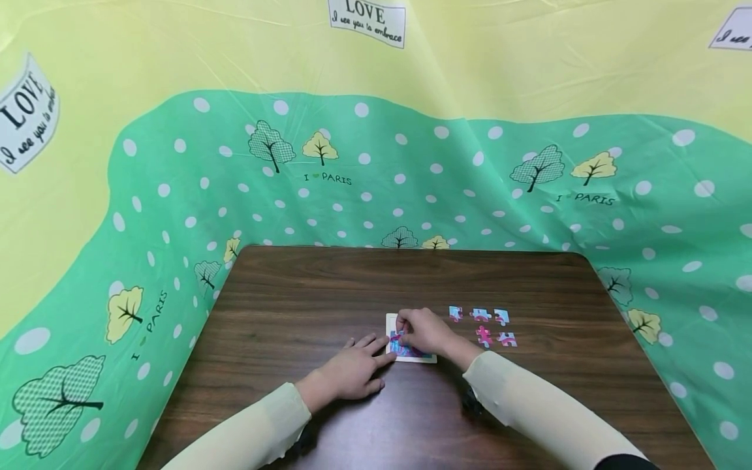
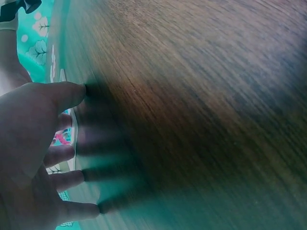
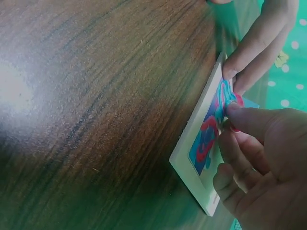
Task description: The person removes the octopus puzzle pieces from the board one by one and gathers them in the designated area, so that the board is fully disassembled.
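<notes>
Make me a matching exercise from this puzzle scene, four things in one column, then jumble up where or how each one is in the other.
Column one:
1. Left hand
2. Right hand
3. Loose puzzle pieces
4. Table

Column two:
A. Lying in two rows, to the right of the tray
B. Brown with a wood grain
C. Pinching a puzzle piece over the tray
D. Touching the tray's left side, spread out

Right pairs: 1-D, 2-C, 3-A, 4-B.
</notes>
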Demonstrator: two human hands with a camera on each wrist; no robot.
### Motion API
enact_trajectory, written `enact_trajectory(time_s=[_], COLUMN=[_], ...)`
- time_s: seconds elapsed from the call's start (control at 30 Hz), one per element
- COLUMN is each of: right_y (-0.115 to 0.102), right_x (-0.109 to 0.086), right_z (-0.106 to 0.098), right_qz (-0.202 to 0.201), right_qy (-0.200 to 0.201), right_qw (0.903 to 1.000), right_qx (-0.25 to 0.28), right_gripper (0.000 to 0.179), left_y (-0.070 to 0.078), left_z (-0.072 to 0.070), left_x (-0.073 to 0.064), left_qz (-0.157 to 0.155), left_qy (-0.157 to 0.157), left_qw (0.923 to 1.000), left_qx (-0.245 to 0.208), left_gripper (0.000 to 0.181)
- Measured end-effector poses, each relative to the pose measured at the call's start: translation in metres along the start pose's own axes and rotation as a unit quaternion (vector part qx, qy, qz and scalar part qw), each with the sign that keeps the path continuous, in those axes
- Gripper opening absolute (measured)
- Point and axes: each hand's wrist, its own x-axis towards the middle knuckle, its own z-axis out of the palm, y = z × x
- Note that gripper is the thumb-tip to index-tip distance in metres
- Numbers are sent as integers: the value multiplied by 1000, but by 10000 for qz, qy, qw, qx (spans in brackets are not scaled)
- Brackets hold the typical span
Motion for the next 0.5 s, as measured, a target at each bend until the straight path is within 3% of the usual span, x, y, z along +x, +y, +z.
enact_trajectory(time_s=[0.2, 0.5], right_y=[0, 6], right_x=[-4, -13], right_z=[-5, -18], right_qz=[-129, 37], right_qy=[63, 128], right_qw=[9996, 9975], right_qx=[240, 695], right_gripper=[17, 9], left_y=[2, 3], left_z=[-3, -2], left_x=[0, -1], left_qz=[-18, 14], left_qy=[-33, 1], left_qw=[10000, 10000], left_qx=[-46, -14], left_gripper=[60, 60])
